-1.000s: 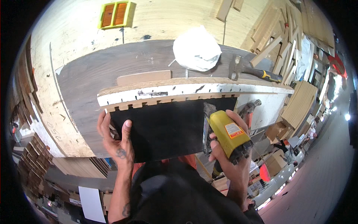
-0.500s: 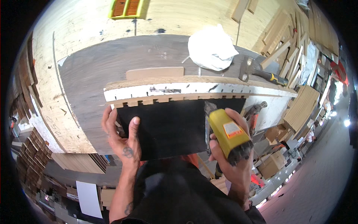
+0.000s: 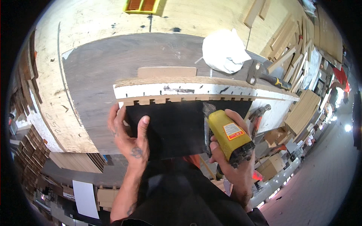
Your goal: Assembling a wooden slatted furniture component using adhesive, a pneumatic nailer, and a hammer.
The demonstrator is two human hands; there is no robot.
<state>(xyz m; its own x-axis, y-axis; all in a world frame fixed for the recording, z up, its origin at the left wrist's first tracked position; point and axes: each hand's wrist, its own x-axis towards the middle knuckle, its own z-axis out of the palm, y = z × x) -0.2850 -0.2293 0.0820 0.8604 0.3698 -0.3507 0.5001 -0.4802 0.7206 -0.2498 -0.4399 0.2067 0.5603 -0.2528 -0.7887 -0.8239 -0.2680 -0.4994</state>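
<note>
A black panel [image 3: 169,132] lies flat in front of me, its far edge against a strip of notched wood blocks [image 3: 166,98]. My left hand [image 3: 132,137] grips the panel's left end, thumb on top and fingers round the edge. A yellow nail gun [image 3: 230,132] with a dark, worn end cap is in my right hand [image 3: 233,162], fingers wrapped around it. Its dark nose [image 3: 208,110] sits over the right part of the panel, near the notched strip; whether it touches cannot be made out.
Behind the strip runs a white-faced wooden rail [image 3: 147,91]. A hammer with black-yellow handle [image 3: 277,81] and a crumpled white bag [image 3: 224,51] lie beyond it. A claw hammer [image 3: 259,113] rests at the right. Wood offcuts [image 3: 283,49] pile up far right; a yellow-rimmed tray [image 3: 141,5] stands at the back.
The nail gun has shifted slightly left along the panel. My view has turned a little, so the bench appears further right. My left hand keeps its hold on the panel's end.
</note>
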